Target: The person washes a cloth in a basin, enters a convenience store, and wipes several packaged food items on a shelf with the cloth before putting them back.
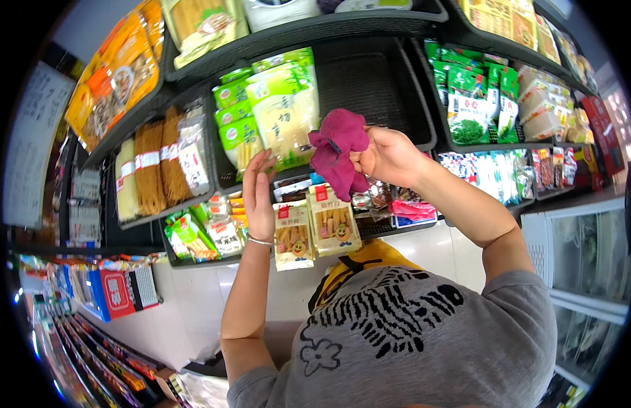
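Note:
My right hand point(390, 158) pinches a crumpled magenta cloth point(342, 139) at its right side, holding it over the black shelf basket. The cloth hangs in loose folds. My left hand point(259, 197) is raised with its fingers stretched out and nothing visibly held. Its fingertips are beside the green-and-white bags of pale dried food point(283, 112); whether they touch is hard to tell. Below and right of that hand hang two cream packets point(334, 221) with a cartoon figure on the front.
A black basket point(376, 88) holds the green-and-white bags on its left side. Bundled noodles point(149, 170) stand to the left, and green pouches point(468, 102) to the right. Orange bags point(115, 75) sit at upper left. A glass-fronted cabinet point(587, 251) stands at right.

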Tool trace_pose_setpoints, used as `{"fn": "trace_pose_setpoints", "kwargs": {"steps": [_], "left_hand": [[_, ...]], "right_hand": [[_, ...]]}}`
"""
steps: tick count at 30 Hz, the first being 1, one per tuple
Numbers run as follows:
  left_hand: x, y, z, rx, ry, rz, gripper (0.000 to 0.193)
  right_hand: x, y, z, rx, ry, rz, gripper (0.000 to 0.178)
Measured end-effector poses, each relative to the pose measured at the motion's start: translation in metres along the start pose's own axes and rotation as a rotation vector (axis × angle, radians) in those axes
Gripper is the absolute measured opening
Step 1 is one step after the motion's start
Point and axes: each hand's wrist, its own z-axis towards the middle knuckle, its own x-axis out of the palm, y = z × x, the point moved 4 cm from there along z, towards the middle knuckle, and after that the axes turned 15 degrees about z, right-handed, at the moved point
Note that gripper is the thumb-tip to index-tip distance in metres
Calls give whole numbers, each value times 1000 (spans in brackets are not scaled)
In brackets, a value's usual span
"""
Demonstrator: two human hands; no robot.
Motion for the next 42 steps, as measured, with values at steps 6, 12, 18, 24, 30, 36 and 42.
{"fn": "trace_pose_setpoints", "kwargs": {"steps": [6,12,18,24,30,36,42], "left_hand": [[-32,-48,-30,114,154,-153,55],[-90,-55,-70,-45,-39,-72,8],[-169,-93,-114,-1,-363,-33,4],[-212,-119,-154,-118,-229,74,6],[-231,-140,-185,-256,-86,168,10],[-263,-141,-221,-387,-37,384,11],[-274,-120,-264,-579,21,795,25]], "right_hand": [[37,-52,31,196,71,-6,30],[51,-121,60,411,8,-60,22],[58,-194,68,631,179,-308,16],[98,-224,82,590,666,-1110,8],[192,-252,118,-116,1089,-1158,73],[184,-311,137,501,1191,-1324,38],[185,-309,149,180,1038,-1573,27]]}}
